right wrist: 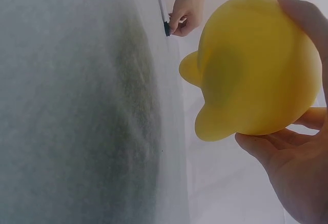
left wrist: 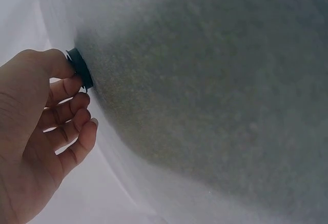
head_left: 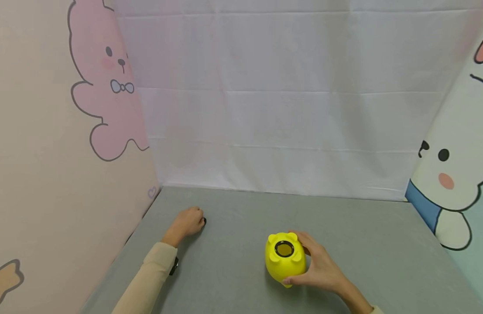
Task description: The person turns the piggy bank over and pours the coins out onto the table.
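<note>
A yellow piggy bank (head_left: pixel 285 258) lies upside down on the grey table (head_left: pixel 233 270), its round black-rimmed bottom hole facing up. My right hand (head_left: pixel 317 264) grips its right side, fingers and thumb curled round the body; the right wrist view shows the yellow piggy bank (right wrist: pixel 256 65) held off the tabletop by my fingers (right wrist: pixel 302 14). My left hand (head_left: pixel 188 221) rests on the table at the left, pinching a small black round plug (head_left: pixel 203 221) against the surface. In the left wrist view the black plug (left wrist: pixel 79 69) sits between thumb and forefinger of the left hand (left wrist: pixel 46 131).
A white cloth backdrop (head_left: pixel 288 96) closes the back of the table. A pink bunny panel (head_left: pixel 49 131) stands along the left edge and a white rabbit panel (head_left: pixel 457 174) along the right. Bare grey tabletop lies between the two hands.
</note>
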A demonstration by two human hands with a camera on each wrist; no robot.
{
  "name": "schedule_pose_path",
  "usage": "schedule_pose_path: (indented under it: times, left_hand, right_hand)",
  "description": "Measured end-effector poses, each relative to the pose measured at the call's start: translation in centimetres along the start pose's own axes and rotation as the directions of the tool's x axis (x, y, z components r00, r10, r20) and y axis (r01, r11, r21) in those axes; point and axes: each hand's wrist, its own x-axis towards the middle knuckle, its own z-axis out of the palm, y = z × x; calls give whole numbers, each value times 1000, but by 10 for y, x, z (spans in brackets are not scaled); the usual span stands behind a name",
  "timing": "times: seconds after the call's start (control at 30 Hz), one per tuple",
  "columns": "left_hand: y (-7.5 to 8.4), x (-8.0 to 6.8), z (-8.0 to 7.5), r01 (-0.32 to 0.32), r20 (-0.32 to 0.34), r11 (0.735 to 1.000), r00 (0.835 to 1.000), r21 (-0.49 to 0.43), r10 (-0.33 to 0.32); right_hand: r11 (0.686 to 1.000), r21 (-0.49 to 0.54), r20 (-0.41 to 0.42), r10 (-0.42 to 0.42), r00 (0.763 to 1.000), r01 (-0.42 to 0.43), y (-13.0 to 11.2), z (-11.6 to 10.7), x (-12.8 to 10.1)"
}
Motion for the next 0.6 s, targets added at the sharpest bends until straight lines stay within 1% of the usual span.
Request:
schedule_pose_path:
  times: [0.2,0.37,0.5,0.6]
  left_hand:
    - [2,-1,-5,1,11,1000,1000,7,-1]
    - [1,-1,-6,6,23,1000,1000,-12,-6]
    - [1,-3,-10,7,13,1000,1000,-20,-6]
    - [3,-4,-17,-10,-24,1000,1000,-25,9]
  right_hand:
    - [1000,1,0,1,1000,-1,-1,-1,1]
    - [1000,2,4,10,1000,-10,-3,-2,2]
    - [1000,2,10,9,1000,-9,-4,-2,2]
    - [1000,0,5,10,1000,-10,-5,-2,3]
